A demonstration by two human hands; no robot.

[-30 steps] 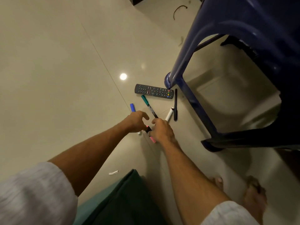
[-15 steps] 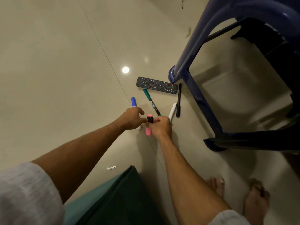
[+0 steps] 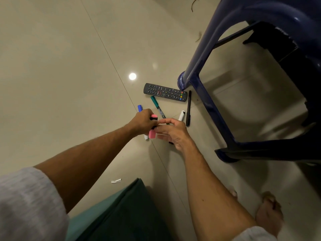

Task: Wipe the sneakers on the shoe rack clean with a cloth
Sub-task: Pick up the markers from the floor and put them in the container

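No sneakers, shoe rack or cloth appear in the head view. Low over the tiled floor, my left hand (image 3: 142, 122) grips a pink highlighter (image 3: 152, 134) at its upper end, near the black band and pink cap. My right hand (image 3: 174, 133) meets it from the right, its fingertips pinching the highlighter's lower body. The two hands almost touch.
A black remote (image 3: 165, 92), green marker (image 3: 156, 105), blue marker (image 3: 140, 108), white marker (image 3: 181, 115) and black pen (image 3: 188, 108) lie on the floor around my hands. A dark blue plastic chair (image 3: 199, 70) stands to the right. A green cushion (image 3: 121, 214), my bare feet (image 3: 269, 214) and a paper scrap (image 3: 116, 180) lie nearer me.
The pink highlighter came up off the floor in my right hand. My left hand has closed round its upper end, and both hands hold it slightly higher now.
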